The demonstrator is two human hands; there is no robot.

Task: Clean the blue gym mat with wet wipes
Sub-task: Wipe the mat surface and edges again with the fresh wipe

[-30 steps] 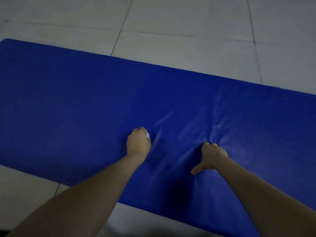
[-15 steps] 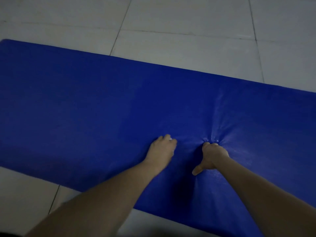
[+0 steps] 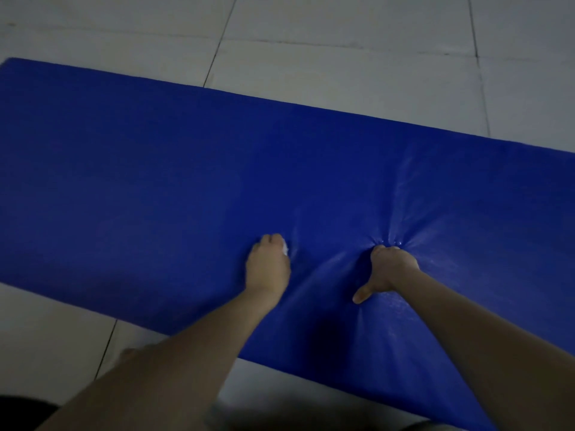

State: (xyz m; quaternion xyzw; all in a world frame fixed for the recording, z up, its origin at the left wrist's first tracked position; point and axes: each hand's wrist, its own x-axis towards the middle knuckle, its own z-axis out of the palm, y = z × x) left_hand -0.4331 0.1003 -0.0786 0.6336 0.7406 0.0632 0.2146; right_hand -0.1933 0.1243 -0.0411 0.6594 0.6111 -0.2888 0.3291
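Blue gym mat is mid-scrub: left hand, curled round a white wet wipe, has swept back left, away from the fisted, bracing right hand

The floor is showing large, pale grey-white square tiles. Thin dark grout lines are running between the tiles and crossing at right angles. Small dark marks are lying along one far joint. Dim, even light is falling across the tiles, leaving them dull and slightly greenish. A dark patch, too unclear to identify, is occupying the lower left corner.
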